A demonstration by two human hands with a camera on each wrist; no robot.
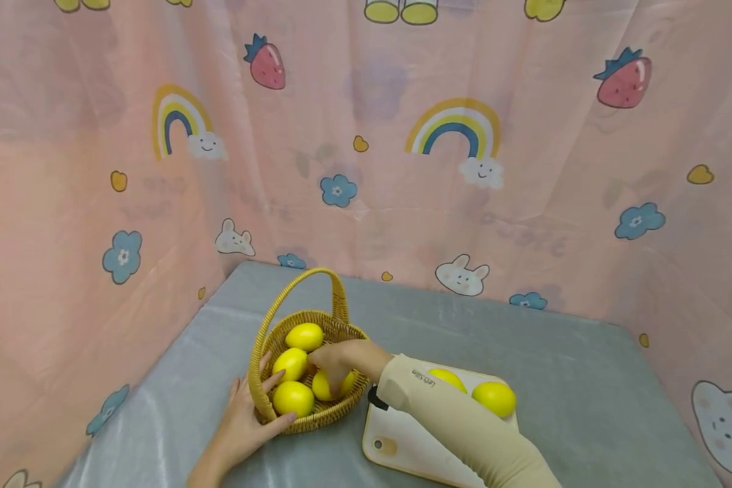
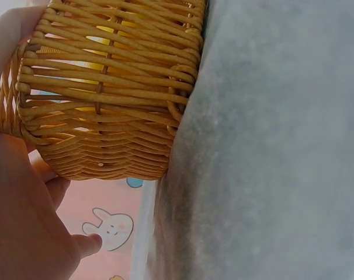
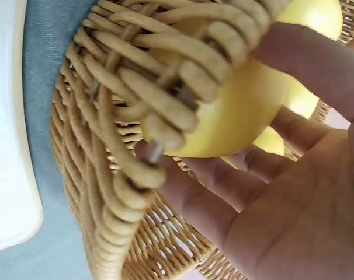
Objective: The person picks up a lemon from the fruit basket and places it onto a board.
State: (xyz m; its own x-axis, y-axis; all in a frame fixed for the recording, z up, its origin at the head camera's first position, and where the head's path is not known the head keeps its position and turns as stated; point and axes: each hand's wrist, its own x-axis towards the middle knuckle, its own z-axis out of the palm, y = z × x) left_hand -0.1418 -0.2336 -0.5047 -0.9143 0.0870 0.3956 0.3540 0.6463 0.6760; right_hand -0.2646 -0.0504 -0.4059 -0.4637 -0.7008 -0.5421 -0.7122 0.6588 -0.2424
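Lemon (image 3: 247,111), within right grip (image 1: 337,359), inside basket (image 1: 324,416)

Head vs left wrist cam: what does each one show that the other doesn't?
Head only: the right hand at a lemon inside the basket, plus two more lemons on a white board.

Left wrist only: the outer weave close up on the left hand's side, yellow showing through its gaps.

Both: left hand holding the basket, gray surface, pink printed backdrop.

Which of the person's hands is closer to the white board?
Right. The right hand is in the basket, on the side by the white board; the left hand holds the opposite side, farther away.
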